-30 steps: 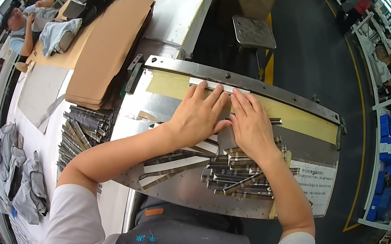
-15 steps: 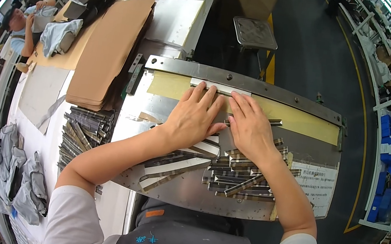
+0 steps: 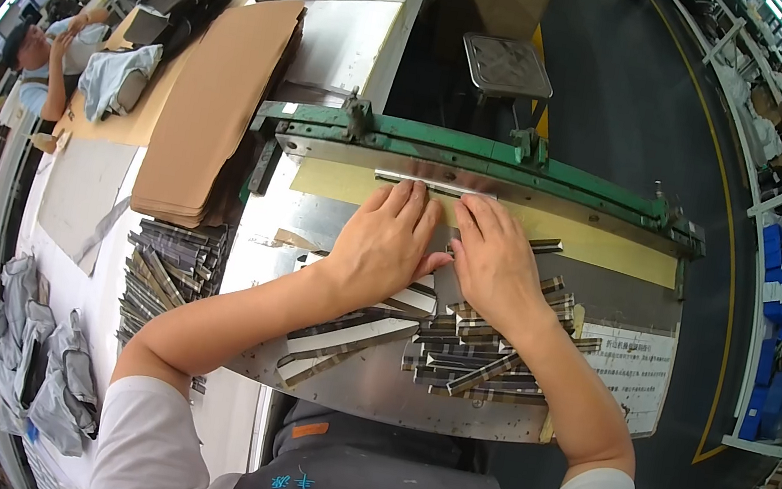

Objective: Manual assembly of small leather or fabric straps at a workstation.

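Strip of thin white material with a dark near edge [image 3: 443, 188], lying at the fingertips of the left hand [image 3: 381, 243] and the right hand [image 3: 496, 268]. Parts of its near edge are masked by the fingers; its far edge runs so close to the green metal bar [image 3: 446, 145] beyond the hands that contact between them cannot be judged. How firmly the fingertips bear on the strip is likewise unclear. The long axis runs from left to right, nearly parallel to the bar, with the right end slightly nearer the wearer; the fingers point across it, away from the body. Both hands lie flattened, palms down, fingers extended and clenched on nothing, the thumbs turned toward each other. A pale yellow band [image 3: 612, 250] extends beneath the fingers along the grey metal desk [image 3: 388, 398]. Nearer than the hands, a loose pile of brown-and-black patterned strips [image 3: 470, 358] is partly covered by the right forearm, which also overlaps a white printed sheet [image 3: 635, 372], its text too small to read. Left of the left forearm, a second heap of dark patterned strips [image 3: 166, 277] is partly cut off by the arm.
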Demonstrator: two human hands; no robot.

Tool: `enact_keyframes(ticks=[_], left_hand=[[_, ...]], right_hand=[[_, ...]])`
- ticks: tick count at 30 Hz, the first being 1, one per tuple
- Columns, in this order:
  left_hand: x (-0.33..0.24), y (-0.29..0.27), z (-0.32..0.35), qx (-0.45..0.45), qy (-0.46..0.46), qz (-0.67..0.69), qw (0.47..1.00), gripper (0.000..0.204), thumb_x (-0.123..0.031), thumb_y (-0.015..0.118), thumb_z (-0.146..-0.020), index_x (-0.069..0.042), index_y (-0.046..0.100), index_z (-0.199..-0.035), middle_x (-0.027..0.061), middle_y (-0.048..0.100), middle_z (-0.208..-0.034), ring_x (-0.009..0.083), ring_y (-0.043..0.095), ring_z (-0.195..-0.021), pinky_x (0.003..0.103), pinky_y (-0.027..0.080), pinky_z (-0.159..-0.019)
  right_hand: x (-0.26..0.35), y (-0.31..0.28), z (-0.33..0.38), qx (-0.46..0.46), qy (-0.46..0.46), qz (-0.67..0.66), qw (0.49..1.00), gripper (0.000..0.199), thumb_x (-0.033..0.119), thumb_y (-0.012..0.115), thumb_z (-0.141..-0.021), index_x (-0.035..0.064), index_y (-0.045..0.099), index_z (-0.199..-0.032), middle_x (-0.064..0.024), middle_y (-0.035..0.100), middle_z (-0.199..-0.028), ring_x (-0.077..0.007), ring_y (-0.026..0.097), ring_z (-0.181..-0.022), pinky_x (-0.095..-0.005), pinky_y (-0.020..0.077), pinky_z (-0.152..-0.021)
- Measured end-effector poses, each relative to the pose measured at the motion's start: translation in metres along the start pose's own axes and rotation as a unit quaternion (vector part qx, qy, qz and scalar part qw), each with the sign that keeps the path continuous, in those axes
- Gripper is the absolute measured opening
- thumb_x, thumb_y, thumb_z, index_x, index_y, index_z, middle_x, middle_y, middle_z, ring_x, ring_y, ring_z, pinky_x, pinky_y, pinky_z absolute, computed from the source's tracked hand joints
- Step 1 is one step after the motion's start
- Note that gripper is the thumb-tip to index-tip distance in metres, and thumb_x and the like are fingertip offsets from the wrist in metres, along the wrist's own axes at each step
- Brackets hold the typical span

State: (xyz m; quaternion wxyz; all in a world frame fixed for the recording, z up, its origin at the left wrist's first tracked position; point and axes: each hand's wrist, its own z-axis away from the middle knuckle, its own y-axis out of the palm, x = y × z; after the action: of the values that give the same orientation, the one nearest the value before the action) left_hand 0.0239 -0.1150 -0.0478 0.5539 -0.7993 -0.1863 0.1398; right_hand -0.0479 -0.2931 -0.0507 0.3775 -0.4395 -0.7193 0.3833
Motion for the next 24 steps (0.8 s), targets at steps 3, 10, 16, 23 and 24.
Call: enact_keyframes(ticks=[3,10,16,23,24], left_hand=[[0.0,0.0,-0.001,-0.005,-0.006,0.003,1.0,0.056,-0.038,0.062,-0.088,0.006,0.054,-0.121,0.0221,0.056,-0.118,0.0371,0.051,-0.115,0.044,0.04,-0.1],[-0.006,-0.005,-0.007,0.021,0.024,0.14,0.99,0.033,-0.027,0.068,-0.085,-0.004,0.061,-0.107,0.0162,0.054,-0.105,0.0321,0.054,-0.103,0.042,0.043,-0.093],[0.01,-0.012,-0.011,0.066,0.087,0.068,0.992,0.023,-0.021,0.066,-0.086,-0.001,0.06,-0.097,0.017,0.057,-0.1,0.0342,0.056,-0.101,0.044,0.046,-0.09],[0.008,0.004,-0.01,0.001,0.04,0.014,0.999,0.046,-0.032,0.06,-0.09,0.006,0.057,-0.117,0.0239,0.057,-0.122,0.0349,0.054,-0.112,0.043,0.042,-0.1],[0.008,0.005,-0.011,-0.007,0.037,-0.014,0.999,0.051,-0.034,0.059,-0.091,0.006,0.056,-0.121,0.0253,0.056,-0.126,0.0353,0.054,-0.114,0.043,0.041,-0.102]], right_hand=[[0.006,-0.011,0.002,0.024,0.02,-0.021,0.999,0.037,0.009,0.064,-0.083,-0.0029,0.057,-0.117,-0.0161,0.056,-0.119,-0.0312,0.054,-0.111,-0.0423,0.0445,-0.094],[-0.004,-0.012,0.001,-0.042,0.04,-0.095,0.994,0.037,0.0,0.061,-0.078,0.0006,0.059,-0.116,-0.0156,0.062,-0.109,-0.0311,0.058,-0.103,-0.0415,0.0445,-0.093],[-0.002,-0.015,0.005,0.041,-0.005,-0.056,0.998,0.038,0.0,0.06,-0.08,-0.0023,0.058,-0.118,-0.0163,0.061,-0.12,-0.0314,0.057,-0.113,-0.0405,0.0441,-0.098],[-0.002,-0.005,0.01,0.022,0.029,0.048,0.998,0.04,0.009,0.058,-0.088,-0.0044,0.054,-0.126,-0.0165,0.053,-0.133,-0.0325,0.048,-0.125,-0.0424,0.0408,-0.103],[-0.004,-0.004,0.01,0.028,0.028,0.041,0.998,0.04,0.009,0.058,-0.089,-0.0047,0.054,-0.126,-0.0166,0.052,-0.135,-0.0335,0.046,-0.127,-0.0433,0.0402,-0.104]])
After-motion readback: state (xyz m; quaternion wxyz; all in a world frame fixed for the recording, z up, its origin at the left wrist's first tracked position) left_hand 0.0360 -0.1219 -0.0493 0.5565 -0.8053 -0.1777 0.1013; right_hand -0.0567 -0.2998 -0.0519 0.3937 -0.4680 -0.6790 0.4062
